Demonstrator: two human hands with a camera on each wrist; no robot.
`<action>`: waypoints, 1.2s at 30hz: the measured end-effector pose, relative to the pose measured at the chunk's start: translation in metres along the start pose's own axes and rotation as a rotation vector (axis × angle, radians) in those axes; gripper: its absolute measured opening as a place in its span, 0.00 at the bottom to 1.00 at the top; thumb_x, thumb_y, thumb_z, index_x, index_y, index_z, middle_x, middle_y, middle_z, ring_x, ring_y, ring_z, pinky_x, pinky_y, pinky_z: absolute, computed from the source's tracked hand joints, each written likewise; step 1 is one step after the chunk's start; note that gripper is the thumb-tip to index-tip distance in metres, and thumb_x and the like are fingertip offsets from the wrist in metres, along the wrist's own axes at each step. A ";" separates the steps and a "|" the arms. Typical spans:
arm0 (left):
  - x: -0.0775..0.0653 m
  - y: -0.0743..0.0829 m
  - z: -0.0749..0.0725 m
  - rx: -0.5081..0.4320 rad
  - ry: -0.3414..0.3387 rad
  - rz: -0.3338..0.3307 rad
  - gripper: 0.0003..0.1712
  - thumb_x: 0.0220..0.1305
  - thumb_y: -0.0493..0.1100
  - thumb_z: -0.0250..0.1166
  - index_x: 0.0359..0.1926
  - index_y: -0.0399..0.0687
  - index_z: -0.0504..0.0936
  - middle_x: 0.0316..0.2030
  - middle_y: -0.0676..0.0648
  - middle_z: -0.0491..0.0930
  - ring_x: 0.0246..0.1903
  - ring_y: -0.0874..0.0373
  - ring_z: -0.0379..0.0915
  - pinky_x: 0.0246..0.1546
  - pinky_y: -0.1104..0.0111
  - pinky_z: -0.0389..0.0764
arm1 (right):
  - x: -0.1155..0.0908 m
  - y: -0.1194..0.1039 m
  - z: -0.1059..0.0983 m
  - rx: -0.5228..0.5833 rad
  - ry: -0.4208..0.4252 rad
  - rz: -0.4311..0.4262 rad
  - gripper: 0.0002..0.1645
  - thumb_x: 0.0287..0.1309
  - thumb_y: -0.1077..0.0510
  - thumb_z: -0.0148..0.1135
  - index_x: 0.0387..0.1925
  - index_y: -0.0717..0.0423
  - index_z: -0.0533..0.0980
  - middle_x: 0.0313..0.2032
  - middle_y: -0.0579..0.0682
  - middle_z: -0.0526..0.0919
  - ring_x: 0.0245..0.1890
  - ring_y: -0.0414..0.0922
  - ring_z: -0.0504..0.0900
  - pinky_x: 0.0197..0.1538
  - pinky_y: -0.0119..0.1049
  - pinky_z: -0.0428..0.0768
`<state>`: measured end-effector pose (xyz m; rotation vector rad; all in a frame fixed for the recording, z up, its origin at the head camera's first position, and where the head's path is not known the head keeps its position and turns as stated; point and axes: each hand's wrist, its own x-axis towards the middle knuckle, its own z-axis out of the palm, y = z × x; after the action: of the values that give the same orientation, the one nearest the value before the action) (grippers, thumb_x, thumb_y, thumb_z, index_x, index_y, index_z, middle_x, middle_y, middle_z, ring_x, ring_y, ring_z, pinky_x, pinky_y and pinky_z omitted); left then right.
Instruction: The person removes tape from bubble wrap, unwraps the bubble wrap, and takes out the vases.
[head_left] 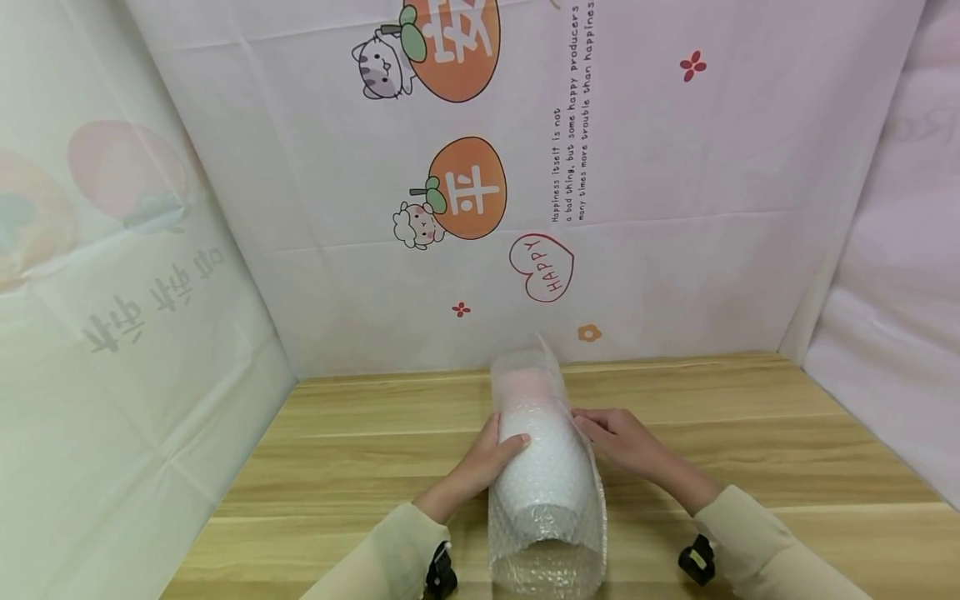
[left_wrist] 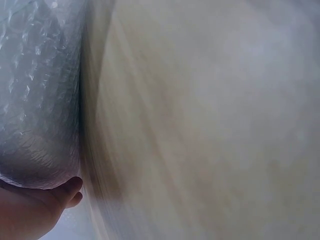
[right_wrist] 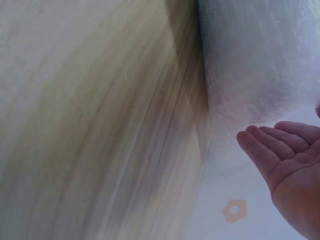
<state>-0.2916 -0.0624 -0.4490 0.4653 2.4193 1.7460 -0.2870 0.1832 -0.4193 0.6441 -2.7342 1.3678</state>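
A white, vase-like object (head_left: pixel 546 462) lies lengthwise on the table, loosely wrapped in clear bubble wrap (head_left: pixel 551 571). The wrap extends past both ends, and its near end gapes like a tube. From the left, my left hand (head_left: pixel 487 454) grips the bundle, thumb on top and the other fingers mostly hidden behind its side. At the right side, my right hand (head_left: pixel 618 437) pinches the wrap's loose edge between thumb and fingertips. In the right wrist view, several fairly straight fingers (right_wrist: pixel 280 147) show beside the wrapped surface (right_wrist: pixel 255 60).
The wood-grain table (head_left: pixel 360 467) meets a white printed cloth (head_left: pixel 675 250) behind the bundle. More cloth hangs at the left (head_left: pixel 127 400) and right (head_left: pixel 892 350). The wrap's far end reaches close to the back cloth.
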 end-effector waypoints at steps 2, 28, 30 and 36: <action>0.000 0.000 0.000 -0.004 -0.002 0.000 0.50 0.66 0.53 0.56 0.73 0.26 0.41 0.72 0.27 0.45 0.70 0.36 0.42 0.67 0.45 0.49 | 0.000 0.000 0.000 -0.002 0.001 -0.008 0.28 0.74 0.50 0.46 0.59 0.70 0.73 0.59 0.61 0.74 0.58 0.55 0.74 0.54 0.46 0.76; 0.000 -0.002 -0.001 -0.002 -0.001 -0.015 0.50 0.66 0.55 0.56 0.73 0.28 0.43 0.72 0.29 0.46 0.70 0.37 0.43 0.67 0.46 0.49 | 0.021 0.009 -0.004 0.038 0.055 0.058 0.34 0.75 0.45 0.43 0.64 0.72 0.67 0.63 0.65 0.69 0.64 0.62 0.66 0.62 0.54 0.67; 0.000 -0.001 -0.001 -0.006 -0.003 -0.006 0.50 0.66 0.54 0.56 0.73 0.27 0.43 0.71 0.28 0.47 0.70 0.36 0.44 0.67 0.45 0.50 | 0.024 0.009 -0.004 0.041 0.064 0.056 0.33 0.74 0.46 0.45 0.63 0.71 0.68 0.62 0.65 0.70 0.63 0.62 0.67 0.62 0.55 0.68; 0.000 0.001 -0.001 -0.027 -0.010 0.005 0.49 0.66 0.52 0.56 0.73 0.28 0.42 0.71 0.28 0.47 0.69 0.36 0.45 0.66 0.44 0.52 | 0.034 0.007 -0.002 0.047 0.064 0.078 0.33 0.72 0.45 0.50 0.64 0.67 0.69 0.60 0.64 0.73 0.60 0.59 0.72 0.57 0.52 0.73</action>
<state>-0.2917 -0.0630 -0.4480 0.4764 2.3864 1.7719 -0.3209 0.1770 -0.4171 0.4923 -2.7121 1.4454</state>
